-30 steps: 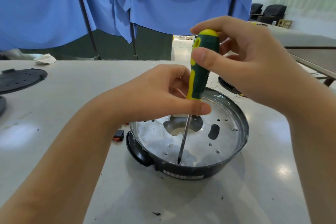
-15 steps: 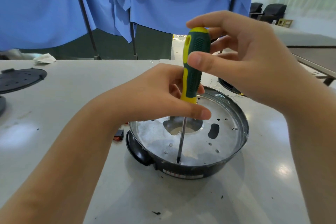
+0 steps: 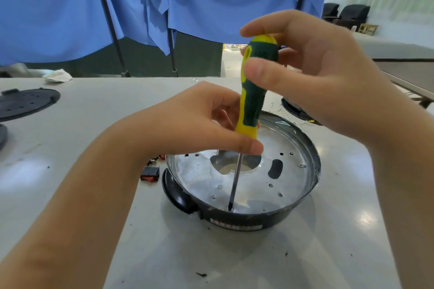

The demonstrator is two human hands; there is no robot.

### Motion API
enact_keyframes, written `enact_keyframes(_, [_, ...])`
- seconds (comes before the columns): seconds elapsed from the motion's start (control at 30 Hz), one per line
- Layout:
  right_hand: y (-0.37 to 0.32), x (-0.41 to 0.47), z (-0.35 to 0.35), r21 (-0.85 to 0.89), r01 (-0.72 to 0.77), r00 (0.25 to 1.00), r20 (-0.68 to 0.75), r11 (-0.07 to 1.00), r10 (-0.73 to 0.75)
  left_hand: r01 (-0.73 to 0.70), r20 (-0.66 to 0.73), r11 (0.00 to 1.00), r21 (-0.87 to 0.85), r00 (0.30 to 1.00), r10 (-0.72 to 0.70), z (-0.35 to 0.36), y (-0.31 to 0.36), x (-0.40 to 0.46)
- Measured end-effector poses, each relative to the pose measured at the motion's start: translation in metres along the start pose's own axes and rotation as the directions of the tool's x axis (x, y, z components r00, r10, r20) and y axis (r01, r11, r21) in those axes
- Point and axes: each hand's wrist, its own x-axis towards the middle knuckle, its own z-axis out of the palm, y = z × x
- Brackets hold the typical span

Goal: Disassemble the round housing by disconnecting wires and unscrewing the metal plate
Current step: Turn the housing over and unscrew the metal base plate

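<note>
The round black housing [image 3: 237,220] sits on the table with a silver metal plate [image 3: 253,185] inside it, full of small holes and a large middle cut-out. A green and yellow screwdriver [image 3: 254,91] stands nearly upright, its tip on a screw at the plate's near edge. My right hand [image 3: 312,73] grips the top of the handle between thumb and fingers. My left hand [image 3: 192,124] pinches the yellow lower end of the handle, thumb in front. Loose thin wires [image 3: 307,122] lie behind the housing.
A small black and red switch part [image 3: 150,174] lies left of the housing. A flat black perforated disc [image 3: 25,103] rests at the far left, with a crumpled white cloth [image 3: 57,75] behind it. Another dark round part [image 3: 293,108] peeks out behind my right hand. Blue drapes hang behind the table.
The handle's top swung left while the tip stayed on the same screw. My right hand's fingers shifted round the handle. The left hand stayed put.
</note>
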Motion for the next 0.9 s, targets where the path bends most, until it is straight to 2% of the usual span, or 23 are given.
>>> enact_keyframes(0.1, [0.0024, 0.0015, 0.001, -0.077, 0.023, 0.999, -0.037, 0.997, -0.026, 0.009, -0.008, 1.0, -0.008, 1.0, -0.009, 0.0023, 0.0022, 0.0012])
enact_keyframes(0.2, [0.0045, 0.0021, 0.0, -0.096, 0.035, 0.998, -0.056, 0.995, -0.04, 0.021, 0.045, 1.0, 0.002, 0.999, -0.021, 0.0005, 0.0008, 0.0029])
enact_keyframes(0.33, [0.0035, 0.0011, -0.0019, -0.015, 0.003, 1.0, -0.018, 1.0, -0.003, 0.004, 0.101, 0.992, -0.128, 0.995, 0.009, -0.0042, -0.0024, -0.0005])
enact_keyframes(0.4, [0.0025, 0.0006, -0.0022, 0.01, -0.01, 1.0, -0.01, 1.0, 0.01, -0.005, 0.086, 0.988, -0.156, 0.996, 0.018, -0.005, -0.0028, -0.0016])
enact_keyframes(0.57, [0.004, 0.0016, 0.0014, -0.087, -0.003, 1.0, -0.027, 0.996, 0.0, -0.036, -0.039, 0.999, -0.024, 0.999, 0.035, 0.0021, 0.0006, 0.0017])
enact_keyframes(0.7, [0.0053, 0.0025, 0.0006, -0.119, 0.01, 0.999, -0.044, 0.993, -0.015, -0.008, 0.005, 1.0, -0.012, 1.0, 0.008, 0.003, 0.0003, 0.0037])
enact_keyframes(0.8, [0.0044, 0.0018, -0.0008, -0.054, -0.009, 1.0, -0.013, 0.998, 0.008, -0.002, 0.075, 0.998, -0.07, 0.997, 0.007, -0.0015, -0.0033, 0.0022])
enact_keyframes(0.9, [0.0031, 0.0013, -0.0002, 0.01, -0.037, 0.999, 0.002, 0.999, 0.037, -0.009, 0.056, 0.99, -0.138, 0.998, 0.017, -0.0028, -0.0054, 0.0006])
